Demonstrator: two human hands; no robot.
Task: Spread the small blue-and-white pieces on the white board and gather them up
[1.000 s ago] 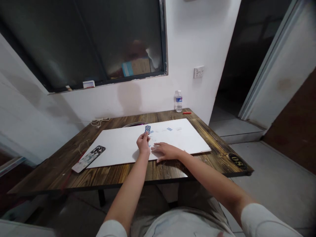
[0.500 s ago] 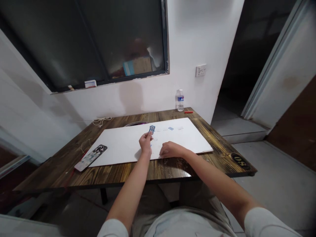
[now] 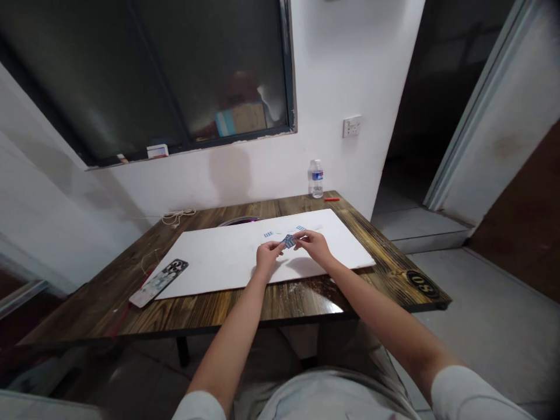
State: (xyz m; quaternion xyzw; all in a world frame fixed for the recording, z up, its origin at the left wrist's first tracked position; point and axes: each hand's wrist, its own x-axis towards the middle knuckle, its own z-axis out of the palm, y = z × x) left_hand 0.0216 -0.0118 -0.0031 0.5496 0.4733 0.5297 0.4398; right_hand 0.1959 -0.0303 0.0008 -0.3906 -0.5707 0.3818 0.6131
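Note:
Over the white board [image 3: 214, 256], my left hand [image 3: 268, 255] and my right hand [image 3: 315, 246] meet close together. Between their fingertips is a small blue patterned card [image 3: 287, 241]; it may be more than one layer, which I cannot make out. Each hand pinches it from its own side. Just beyond the left hand, a blue-and-white striped piece [image 3: 268, 234] lies on the board. A second striped piece [image 3: 301, 228] lies past the right hand, and a faint pale piece [image 3: 319, 226] is to its right.
A phone [image 3: 160, 283] overlaps the board's left edge. At the back of the wooden table [image 3: 289, 204] are a water bottle [image 3: 317, 179], a red stick-like object [image 3: 331, 199] and a white cable [image 3: 177, 216]. A round rim [image 3: 238, 221] shows behind the board.
My right hand has risen from the board's near edge and joined the left at the card. My left hand has come slightly right and lower. The striped piece beyond it now shows plainly.

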